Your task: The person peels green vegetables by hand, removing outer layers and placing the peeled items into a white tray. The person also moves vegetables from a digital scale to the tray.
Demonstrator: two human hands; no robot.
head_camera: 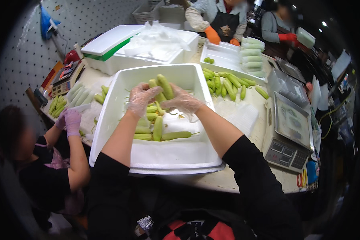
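Observation:
Both my hands wear clear plastic gloves and are raised over a white foam box (pixel 174 160). My left hand (pixel 142 97) is closed around one pale green cucumber (pixel 158 95). In my right hand (pixel 183 100) is a second pale green cucumber (pixel 165 87), side by side with the first. Below them, inside the box, several more cucumbers (pixel 157 128) lie toward the left and near side. One cucumber (pixel 176 135) with a stem rests by the near wall on a white liner. Bits of yellowish debris (pixel 165 125) are scattered on the liner. My left forearm hides part of the contents.
Right of the box are loose cucumbers (pixel 228 85), clear trays (pixel 243 117) and a digital scale (pixel 288 135). Wrapped packs (pixel 252 57) stand beyond. Another foam box (pixel 180 57) holds white netting (pixel 159 40). A co-worker in purple gloves (pixel 72 121) works at left; two others stand across the table.

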